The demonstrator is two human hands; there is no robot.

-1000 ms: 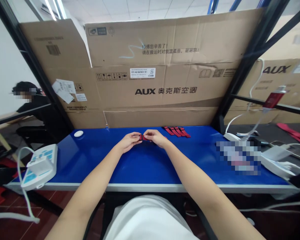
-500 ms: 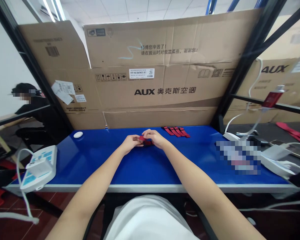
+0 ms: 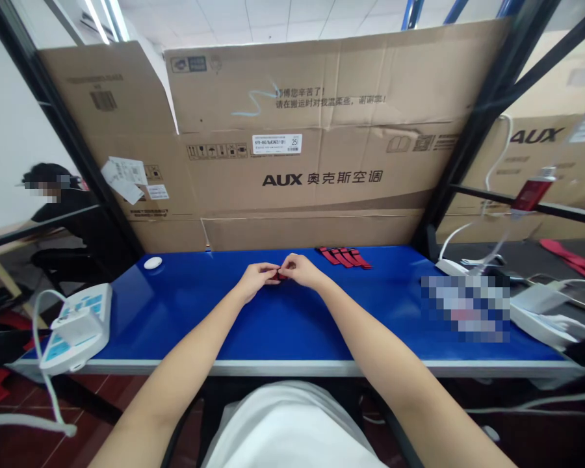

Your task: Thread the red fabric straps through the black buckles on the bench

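Over the blue tabletop (image 3: 273,331) my two hands meet at a small red and black strap (image 3: 281,276). My left hand (image 3: 257,281) pinches its left side between thumb and fingers. From the other side my right hand (image 3: 301,270) closes its thumb and fingertips on the same strap. Much of the strap is covered by my fingers, so its exact shape is hidden. Beyond my right hand, several red and black straps (image 3: 344,257) lie side by side near the back of the table.
A round white disc (image 3: 153,262) rests at the back left. A white power strip (image 3: 102,312) with a plugged-in charger sits at the left edge. Cables and a red USB device (image 3: 532,194) are at right. Cardboard (image 3: 322,156) walls the back; a seated person (image 3: 73,208) is at left.
The red piece that stood up between my fingers now sits lower and shows less. My right hand's fingers have drawn closer to my left hand's fingertips.
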